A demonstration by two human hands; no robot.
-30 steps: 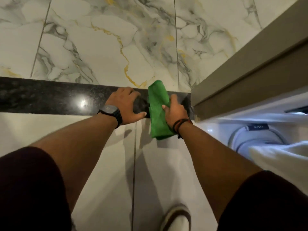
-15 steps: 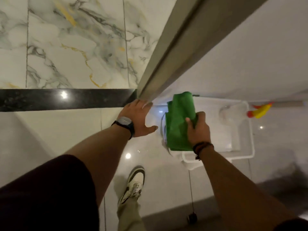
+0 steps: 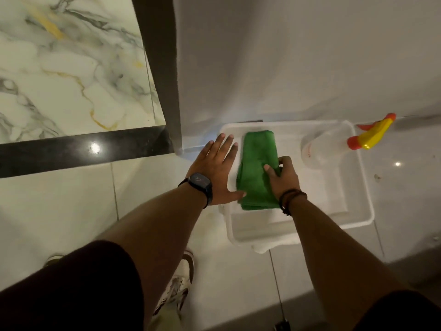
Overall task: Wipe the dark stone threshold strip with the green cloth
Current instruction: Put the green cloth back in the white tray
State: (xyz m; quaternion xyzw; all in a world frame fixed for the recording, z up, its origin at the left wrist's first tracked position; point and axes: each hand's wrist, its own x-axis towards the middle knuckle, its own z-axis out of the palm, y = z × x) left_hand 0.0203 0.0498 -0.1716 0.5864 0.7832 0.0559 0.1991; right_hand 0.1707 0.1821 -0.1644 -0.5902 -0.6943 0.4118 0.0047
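My right hand (image 3: 285,179) grips the green cloth (image 3: 259,168), now carried off the threshold strip (image 3: 78,149) over the white tub (image 3: 358,187); my left hand (image 3: 214,168) is spread open. Wiping looks finished.

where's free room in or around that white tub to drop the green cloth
Inside the white tub, the bare floor right of the green cloth, below the spray bottle, is free. So is the pale tile left of the tub. The tub's left half is crowded by both hands.

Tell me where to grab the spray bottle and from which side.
Take the spray bottle by its neck just below the yellow and orange trigger head, coming from above. It lies on its side in the white tray, head over the rim.
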